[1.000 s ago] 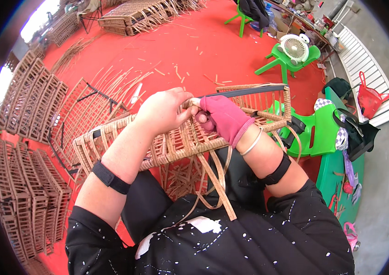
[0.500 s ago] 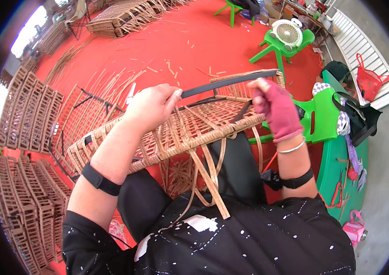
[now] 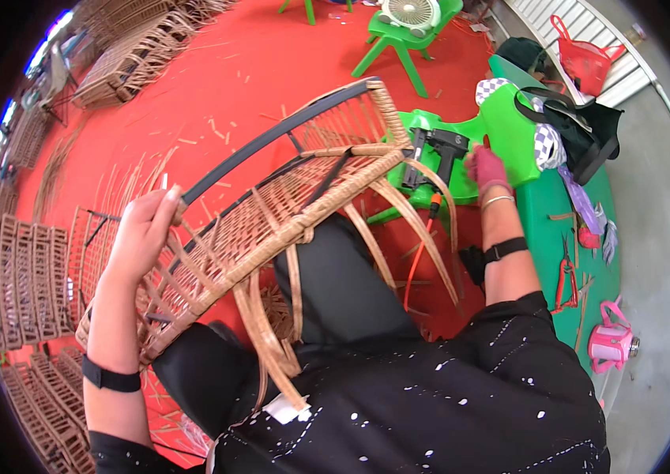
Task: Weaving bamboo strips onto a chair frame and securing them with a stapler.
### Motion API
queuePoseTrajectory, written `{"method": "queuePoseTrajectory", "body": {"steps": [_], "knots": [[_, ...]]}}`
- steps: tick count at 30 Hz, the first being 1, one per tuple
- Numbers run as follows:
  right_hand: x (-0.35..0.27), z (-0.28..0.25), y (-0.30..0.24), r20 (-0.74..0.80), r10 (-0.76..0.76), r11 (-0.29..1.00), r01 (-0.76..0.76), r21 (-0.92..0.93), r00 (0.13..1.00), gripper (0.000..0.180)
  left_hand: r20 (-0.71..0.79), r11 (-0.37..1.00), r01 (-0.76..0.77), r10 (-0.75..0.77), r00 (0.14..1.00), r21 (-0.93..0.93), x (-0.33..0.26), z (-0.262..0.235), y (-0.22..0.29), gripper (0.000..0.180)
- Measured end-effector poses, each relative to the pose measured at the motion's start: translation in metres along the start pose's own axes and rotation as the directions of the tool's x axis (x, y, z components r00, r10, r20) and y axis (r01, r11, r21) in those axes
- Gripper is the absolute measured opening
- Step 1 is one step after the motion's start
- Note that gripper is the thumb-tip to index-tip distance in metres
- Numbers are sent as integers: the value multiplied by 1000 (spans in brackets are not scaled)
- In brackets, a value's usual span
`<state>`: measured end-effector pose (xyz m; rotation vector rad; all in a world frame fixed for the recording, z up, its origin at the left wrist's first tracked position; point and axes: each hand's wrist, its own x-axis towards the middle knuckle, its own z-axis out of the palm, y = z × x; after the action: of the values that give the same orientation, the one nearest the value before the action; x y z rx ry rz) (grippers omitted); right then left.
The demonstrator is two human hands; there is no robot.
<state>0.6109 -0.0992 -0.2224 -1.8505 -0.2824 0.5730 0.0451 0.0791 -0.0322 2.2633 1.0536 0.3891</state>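
A half-woven rattan basket [image 3: 295, 217] with a dark metal frame bar [image 3: 272, 142] lies tilted across my lap. At the bar's left end, my left hand [image 3: 144, 231] is closed, thumb and fingers pinching a rattan strip [image 3: 185, 241] against it. Off the basket to the right is my right hand [image 3: 488, 169] in a maroon glove. It is beside a black air stapler [image 3: 447, 150] on a green plastic chair [image 3: 509, 126]; its fingers are too unclear to tell how they are set. Long loose strips [image 3: 260, 324] hang from the basket's near edge.
A red air hose [image 3: 418, 268] runs down from the stapler. Right of me, a green table [image 3: 572, 221] bears red-handled cutters [image 3: 566, 280] and a pink bottle holder [image 3: 610, 340]. Stacked woven frames [image 3: 27, 276] stand at left. Cut rattan scraps lie on the red floor [image 3: 272, 63].
My right hand has left the frame bar and moved right, to the stapler's side. My left hand has shifted left with the basket, which is now more steeply tilted. The view has turned rightward.
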Motion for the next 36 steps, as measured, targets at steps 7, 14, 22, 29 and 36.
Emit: {"method": "queuePoseTrajectory", "body": {"steps": [7,14,22,29,36], "knots": [[59,29,83,62,296,878,-245,-412,953,45,-3,999,46,-46,999,4,-3,-1,-8,36],[76,27,104,286,512,856,-508,-94,810,51,0,998,-6,6,1000,58,2,4,1,40],[43,24,107,509,244,755,-491,435,826,16,7,998,-33,33,999,-52,6,1,-5,39],[-58,17,2,113,232,929,-254,269,966,16,45,996,77,-79,996,43,4,-2,-7,44],[-181,4,-138,50,-489,822,441,359,871,41,87,985,139,-130,988,-100,3,-3,-11,45]]}}
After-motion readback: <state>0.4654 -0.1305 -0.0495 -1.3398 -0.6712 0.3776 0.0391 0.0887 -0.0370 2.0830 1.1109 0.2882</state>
